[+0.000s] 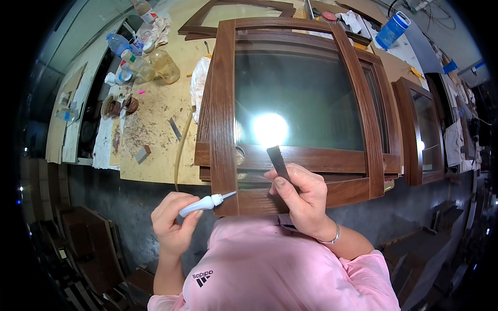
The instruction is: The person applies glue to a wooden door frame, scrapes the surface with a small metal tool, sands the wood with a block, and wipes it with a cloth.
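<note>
Landmark: the uppermost brown wooden frame point(223, 114), which lies across further framework point(390, 140) on the worktable point(161, 163); this stacking probably lifts it to a convenient working height.

Left hand point(174, 220): fingers and thumb closed around a white squeeze bottle point(198, 206), located at the frame's near-left corner. The sideways grip appears chosen to direct the slim nozzle point(228, 195) at the corner joint while leaving the fingers able to press the body. Contact between tip and wood cannot be confirmed.

Right hand point(306, 194): thumb and fingers pinch a dark flat strip point(280, 163) above the frame's near rail. The hold likely keeps its far end free; the exact kind of strip cannot be determined.

Orientation: the bottle's long axis runs left to right, nozzle pointing rightward and slightly away from the wearer. The strip's long axis runs away from the wearer, far end angled leftward.
</note>
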`<state>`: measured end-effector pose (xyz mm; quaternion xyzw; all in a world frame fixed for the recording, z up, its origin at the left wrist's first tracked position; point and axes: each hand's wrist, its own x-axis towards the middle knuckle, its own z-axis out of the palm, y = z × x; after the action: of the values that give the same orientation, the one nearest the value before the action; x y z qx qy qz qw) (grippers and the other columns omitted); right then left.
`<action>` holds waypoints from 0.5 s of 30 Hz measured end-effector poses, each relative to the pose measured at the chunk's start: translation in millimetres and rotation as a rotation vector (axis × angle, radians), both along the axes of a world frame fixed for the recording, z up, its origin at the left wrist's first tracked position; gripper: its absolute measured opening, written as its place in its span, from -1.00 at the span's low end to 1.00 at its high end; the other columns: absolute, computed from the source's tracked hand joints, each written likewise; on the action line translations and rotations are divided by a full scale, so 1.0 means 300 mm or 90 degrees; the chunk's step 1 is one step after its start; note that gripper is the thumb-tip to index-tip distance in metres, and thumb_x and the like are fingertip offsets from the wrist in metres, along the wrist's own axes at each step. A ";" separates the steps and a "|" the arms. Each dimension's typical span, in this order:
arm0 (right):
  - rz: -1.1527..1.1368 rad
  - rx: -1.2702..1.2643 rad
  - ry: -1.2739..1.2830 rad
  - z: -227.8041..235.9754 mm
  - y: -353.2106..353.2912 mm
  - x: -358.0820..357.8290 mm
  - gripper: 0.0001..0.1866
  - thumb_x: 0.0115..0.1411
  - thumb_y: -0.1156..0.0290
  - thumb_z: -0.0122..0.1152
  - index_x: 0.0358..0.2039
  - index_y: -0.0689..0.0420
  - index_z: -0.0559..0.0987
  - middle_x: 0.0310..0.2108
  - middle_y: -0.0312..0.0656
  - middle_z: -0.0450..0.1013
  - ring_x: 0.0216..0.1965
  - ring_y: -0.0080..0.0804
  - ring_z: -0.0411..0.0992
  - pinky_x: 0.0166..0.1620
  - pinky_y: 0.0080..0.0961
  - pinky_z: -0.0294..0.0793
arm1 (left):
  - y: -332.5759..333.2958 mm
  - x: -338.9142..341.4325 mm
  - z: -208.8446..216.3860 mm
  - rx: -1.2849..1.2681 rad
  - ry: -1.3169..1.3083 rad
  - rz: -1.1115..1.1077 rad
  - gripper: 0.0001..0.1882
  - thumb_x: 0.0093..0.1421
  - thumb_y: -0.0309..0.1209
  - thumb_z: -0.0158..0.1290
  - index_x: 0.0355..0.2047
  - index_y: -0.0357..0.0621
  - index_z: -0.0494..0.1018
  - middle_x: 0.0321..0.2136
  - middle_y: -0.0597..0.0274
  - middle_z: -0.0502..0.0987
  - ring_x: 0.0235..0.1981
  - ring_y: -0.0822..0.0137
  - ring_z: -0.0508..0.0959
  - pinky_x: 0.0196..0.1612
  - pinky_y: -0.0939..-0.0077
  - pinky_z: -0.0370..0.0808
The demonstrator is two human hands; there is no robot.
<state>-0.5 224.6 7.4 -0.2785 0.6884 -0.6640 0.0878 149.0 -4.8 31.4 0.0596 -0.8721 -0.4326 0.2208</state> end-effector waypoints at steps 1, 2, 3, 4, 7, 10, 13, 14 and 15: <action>-0.001 -0.001 0.001 0.002 -0.001 0.000 -0.77 0.38 0.42 0.15 -0.21 0.33 0.67 -0.53 -0.23 0.51 -0.47 -0.50 0.45 -0.35 -0.53 0.36 | 0.000 -0.004 0.000 -0.003 0.001 -0.005 -0.73 -0.01 -0.68 0.29 -0.24 -0.36 0.60 -0.38 0.02 0.62 -0.41 0.21 0.62 -0.34 0.47 0.50; -0.002 -0.001 0.002 0.002 -0.002 0.000 -0.77 0.39 0.42 0.16 -0.21 0.33 0.67 -0.53 -0.23 0.51 -0.47 -0.50 0.45 -0.36 -0.53 0.36 | 0.000 -0.008 0.000 -0.006 0.003 -0.010 -0.73 -0.01 -0.68 0.29 -0.24 -0.35 0.60 -0.39 0.02 0.62 -0.41 0.21 0.62 -0.35 0.47 0.50; -0.004 -0.002 -0.001 0.002 -0.002 0.001 -0.77 0.39 0.42 0.16 -0.21 0.33 0.67 -0.53 -0.23 0.51 -0.47 -0.51 0.45 -0.36 -0.53 0.36 | -0.001 -0.012 -0.001 -0.009 0.005 -0.014 -0.73 -0.02 -0.68 0.29 -0.24 -0.35 0.60 -0.39 0.02 0.62 -0.41 0.21 0.62 -0.35 0.47 0.50; -0.006 -0.003 -0.004 0.001 -0.003 0.002 -0.77 0.39 0.42 0.16 -0.21 0.33 0.67 -0.53 -0.23 0.51 -0.47 -0.51 0.45 -0.36 -0.53 0.36 | -0.001 -0.014 -0.002 -0.009 0.006 -0.016 -0.73 -0.01 -0.68 0.30 -0.24 -0.35 0.60 -0.39 0.02 0.62 -0.42 0.21 0.62 -0.35 0.47 0.50; -0.010 -0.008 -0.006 0.002 -0.005 0.004 -0.77 0.38 0.42 0.16 -0.21 0.33 0.67 -0.54 -0.24 0.51 -0.47 -0.51 0.44 -0.36 -0.53 0.35 | -0.001 -0.018 -0.005 -0.013 0.007 -0.023 -0.73 -0.01 -0.67 0.30 -0.24 -0.35 0.60 -0.40 0.03 0.62 -0.43 0.20 0.62 -0.36 0.47 0.50; -0.014 -0.011 -0.010 0.004 -0.008 0.006 -0.78 0.38 0.43 0.16 -0.21 0.33 0.67 -0.54 -0.24 0.50 -0.48 -0.51 0.44 -0.37 -0.53 0.35 | 0.000 -0.020 -0.007 -0.021 0.006 -0.029 -0.75 0.02 -0.64 0.30 -0.24 -0.36 0.60 -0.40 0.04 0.62 -0.42 0.23 0.60 -0.35 0.49 0.48; -0.015 -0.011 -0.010 0.004 -0.009 0.007 -0.78 0.38 0.43 0.15 -0.21 0.34 0.67 -0.54 -0.24 0.50 -0.48 -0.52 0.44 -0.37 -0.54 0.35 | 0.000 -0.014 -0.011 -0.022 0.000 -0.027 -0.77 0.07 -0.59 0.30 -0.24 -0.38 0.59 -0.40 0.07 0.60 -0.39 0.29 0.56 -0.33 0.52 0.44; -0.015 -0.011 -0.009 0.004 -0.009 0.007 -0.78 0.38 0.44 0.15 -0.21 0.34 0.67 -0.54 -0.24 0.50 -0.48 -0.52 0.44 -0.37 -0.54 0.35 | 0.001 -0.014 -0.009 -0.022 -0.001 -0.026 -0.77 0.06 -0.59 0.31 -0.24 -0.38 0.59 -0.40 0.08 0.60 -0.40 0.29 0.56 -0.33 0.52 0.44; -0.016 -0.010 -0.008 0.004 -0.009 0.008 -0.78 0.38 0.44 0.15 -0.21 0.34 0.67 -0.54 -0.24 0.50 -0.48 -0.52 0.44 -0.37 -0.54 0.35 | 0.001 -0.014 -0.007 -0.023 -0.002 -0.025 -0.77 0.06 -0.60 0.31 -0.24 -0.38 0.59 -0.41 0.08 0.60 -0.40 0.29 0.56 -0.34 0.52 0.43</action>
<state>1.8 221.8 8.6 -0.2665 0.6862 -0.6719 0.0815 144.7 -4.6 29.3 0.0391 -0.8811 -0.4211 0.2117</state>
